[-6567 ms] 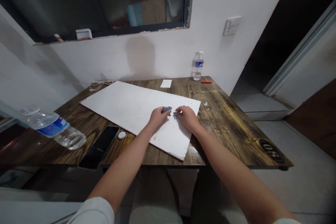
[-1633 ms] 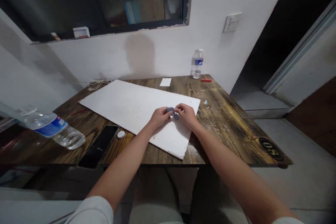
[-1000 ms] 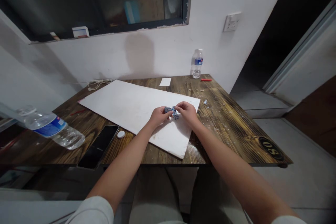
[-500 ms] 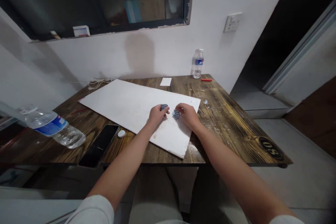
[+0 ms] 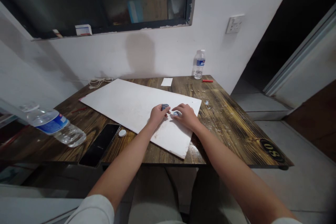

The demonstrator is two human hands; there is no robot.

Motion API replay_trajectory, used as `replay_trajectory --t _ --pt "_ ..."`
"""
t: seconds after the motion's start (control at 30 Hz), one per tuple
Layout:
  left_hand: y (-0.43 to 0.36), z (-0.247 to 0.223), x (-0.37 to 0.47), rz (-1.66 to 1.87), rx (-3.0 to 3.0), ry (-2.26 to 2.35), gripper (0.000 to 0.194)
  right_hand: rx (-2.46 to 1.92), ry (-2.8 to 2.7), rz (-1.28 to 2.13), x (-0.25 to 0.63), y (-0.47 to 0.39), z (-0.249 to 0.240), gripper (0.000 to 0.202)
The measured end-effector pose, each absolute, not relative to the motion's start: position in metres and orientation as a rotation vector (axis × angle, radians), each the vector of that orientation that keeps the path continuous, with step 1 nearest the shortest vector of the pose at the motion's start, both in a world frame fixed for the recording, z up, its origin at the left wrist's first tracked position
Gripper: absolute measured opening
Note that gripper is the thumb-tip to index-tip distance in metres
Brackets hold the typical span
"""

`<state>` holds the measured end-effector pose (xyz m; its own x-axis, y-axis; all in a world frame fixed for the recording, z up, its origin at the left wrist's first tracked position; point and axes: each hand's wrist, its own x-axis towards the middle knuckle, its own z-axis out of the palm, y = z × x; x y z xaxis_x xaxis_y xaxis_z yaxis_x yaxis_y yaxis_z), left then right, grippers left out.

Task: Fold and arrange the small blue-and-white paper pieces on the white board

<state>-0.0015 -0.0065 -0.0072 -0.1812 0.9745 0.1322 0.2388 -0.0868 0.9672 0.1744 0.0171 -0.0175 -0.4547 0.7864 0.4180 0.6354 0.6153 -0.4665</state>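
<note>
Small blue-grey pieces (image 5: 165, 106) are pinched between the thumb and fingers of my left hand (image 5: 157, 114), above the white board (image 5: 131, 99). My right hand (image 5: 186, 115) is just to the right, its fingers curved over another small blue-and-white piece (image 5: 176, 113). That piece is partly covered by the fingers, and I cannot tell whether it is gripped or lies on the board. A narrow gap separates the two hands. The board lies slanted across the dark wooden table (image 5: 223, 136).
A large bottle (image 5: 54, 122), a black phone (image 5: 99, 145) and a white cap (image 5: 122, 133) are at the left. Toward the wall are a white card (image 5: 166, 82), a small bottle (image 5: 200, 64) and a red stick (image 5: 207, 81). A white star-shaped piece (image 5: 207, 103) lies right of the board.
My right hand's fingers have spread and moved left over the blue-and-white piece, covering more of it. My left hand keeps its pinch. The view has shifted slightly.
</note>
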Motion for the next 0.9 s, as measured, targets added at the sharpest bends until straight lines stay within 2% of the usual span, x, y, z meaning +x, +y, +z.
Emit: replay_trajectory --t 0.2,0.67,0.9 --pt "-0.004 -0.008 -0.001 1.392 1.185 1.385 0.033 -1.123 -2.331 0.286 0.176 0.015 -0.016 0.013" --pt "-0.003 -0.01 0.0 1.333 1.137 1.318 0.029 -1.377 -2.144 0.164 0.183 0.022 -0.023 0.023" --pt "-0.01 -0.005 0.007 1.259 1.097 1.255 0.013 -1.486 -2.101 0.163 0.187 0.02 -0.018 0.023"
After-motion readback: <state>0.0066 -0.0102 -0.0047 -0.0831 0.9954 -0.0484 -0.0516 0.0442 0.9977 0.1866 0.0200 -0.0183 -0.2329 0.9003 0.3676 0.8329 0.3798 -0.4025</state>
